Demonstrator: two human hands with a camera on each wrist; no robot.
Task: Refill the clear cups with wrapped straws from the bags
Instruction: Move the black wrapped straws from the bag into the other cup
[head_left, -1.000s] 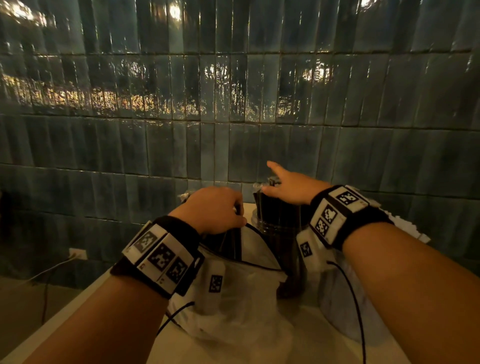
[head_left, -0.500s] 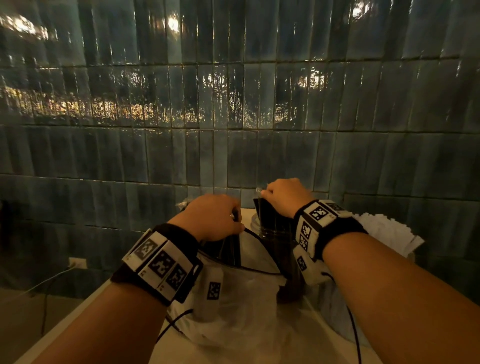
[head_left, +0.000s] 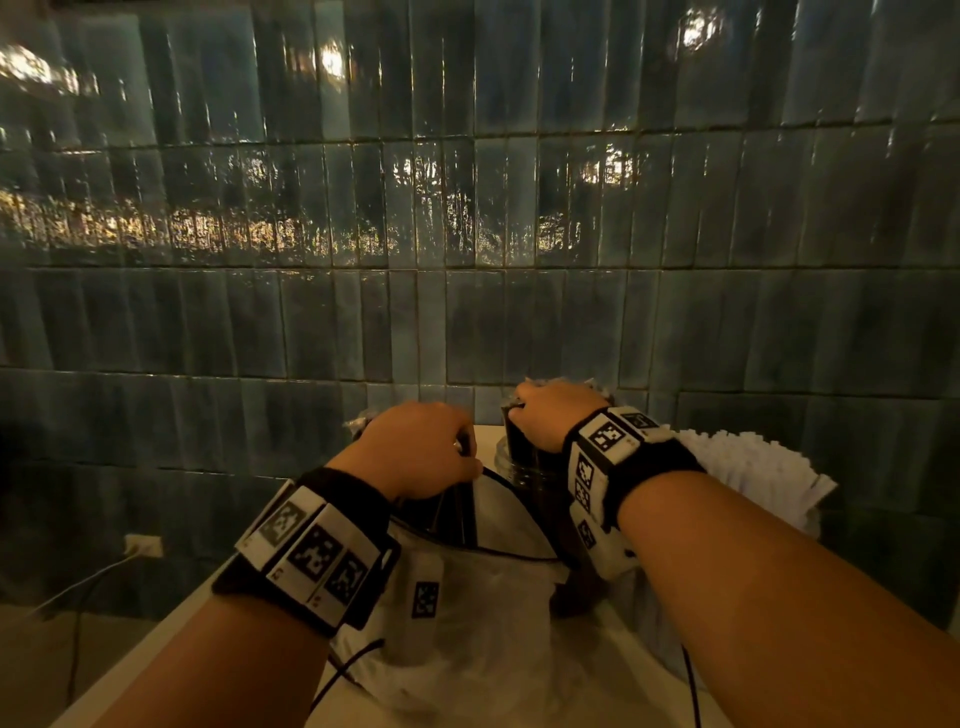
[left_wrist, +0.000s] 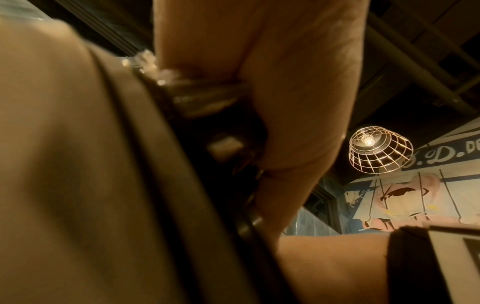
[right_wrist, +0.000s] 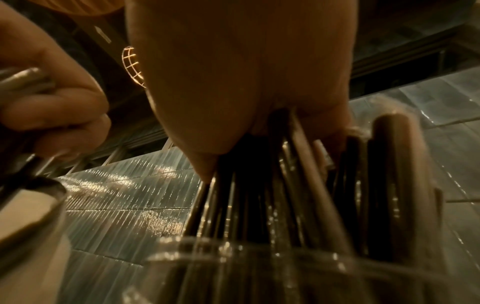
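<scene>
Light: dim and amber from where I sit; one caged pendant lamp (left_wrist: 370, 151) glows overhead.
Glare: streaky reflections across the glossy wall tiles (head_left: 363, 228).
Blur: both wrist views smear close up.
Edges: head view bows outward.

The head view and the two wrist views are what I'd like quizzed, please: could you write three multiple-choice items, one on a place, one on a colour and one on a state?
1. Where is the right hand?
A. On top of the dark straws standing in the clear cup
B. Flat on the counter
C. On the wall tiles

2. What colour are the paper-wrapped straws at far right?
A. Red
B. White
C. Green

3. How is the left hand?
A. Spread flat
B. Pointing
C. Curled round a bundle of dark straws

Answers: A, its fingers sit on the straw tops; B, they show pale white; C, its fingers wrap the bundle.
</scene>
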